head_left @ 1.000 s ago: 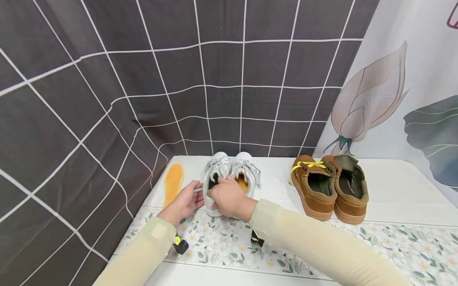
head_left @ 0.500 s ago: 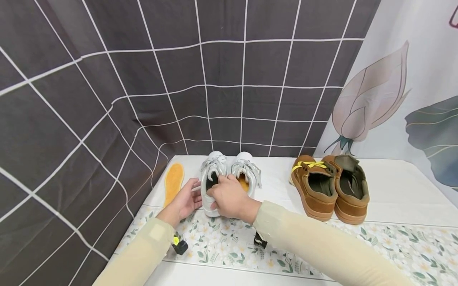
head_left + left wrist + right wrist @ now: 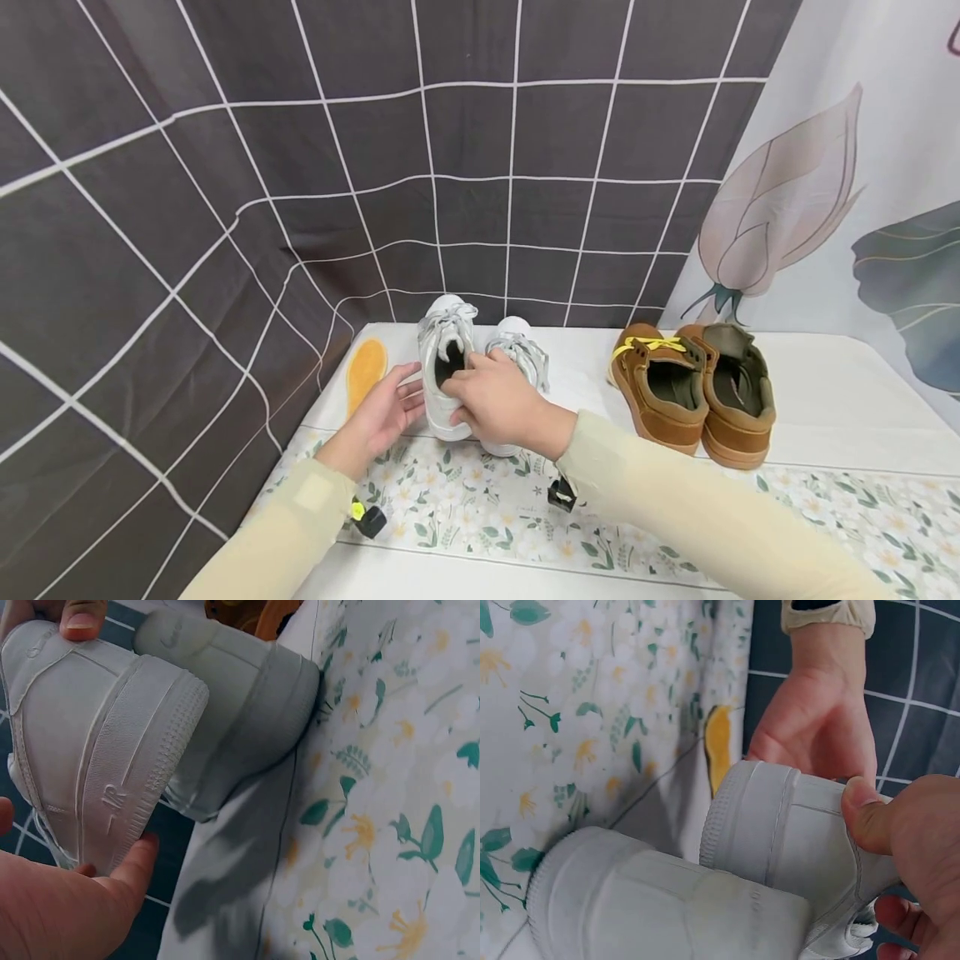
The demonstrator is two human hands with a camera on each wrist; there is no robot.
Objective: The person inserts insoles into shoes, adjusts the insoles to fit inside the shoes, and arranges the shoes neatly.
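My right hand (image 3: 504, 406) holds a white sneaker (image 3: 444, 398) by its heel collar, thumb on the outside of the heel. The sneaker is raised and tilted, its dark inside facing me. My left hand (image 3: 381, 414) is at its left side with fingers extended; in the left wrist view its fingertips (image 3: 140, 851) touch the sole's edge. A second white sneaker (image 3: 513, 328) with grey laces stands just to the right, its opening mostly hidden by my right hand. An orange-yellow insole (image 3: 367, 365) lies flat, left of my left hand.
Two brown shoes stand at the right: one (image 3: 667, 425) has yellow laces, the other (image 3: 733, 437) shows no laces. A dark tile-patterned curtain (image 3: 472, 208) hangs behind the table. A floral strip (image 3: 465, 508) crosses the tabletop in front.
My right hand has lifted the left sneaker off the table, moving it up and away from its mate. My left hand stays beside it, fingers still extended.
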